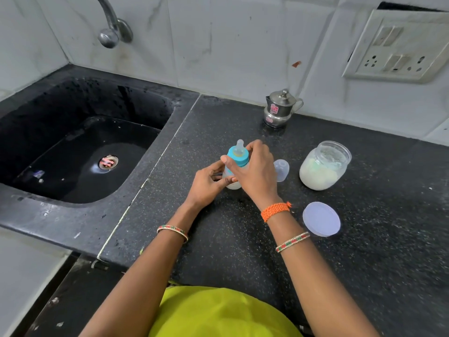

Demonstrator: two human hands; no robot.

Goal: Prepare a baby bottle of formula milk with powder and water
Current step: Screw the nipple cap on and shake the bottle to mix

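Observation:
A small baby bottle (233,184) with a blue screw ring (239,156) and a clear teat stands upright on the black counter (243,239); milky liquid shows inside. My left hand (206,183) grips the bottle's lower body. My right hand (255,171) wraps around the blue ring from the right. Just right of the hands stands the bottle's clear cap (281,169). An uncovered clear jar of white powder (324,165) sits farther right, and its round pale lid (321,222) lies flat nearer to me.
A small lidded steel pot (280,109) stands by the back wall. A black sink (80,152) with standing water lies left, under a wall tap (109,32). A switch and socket plate (401,49) is on the tiled wall at right.

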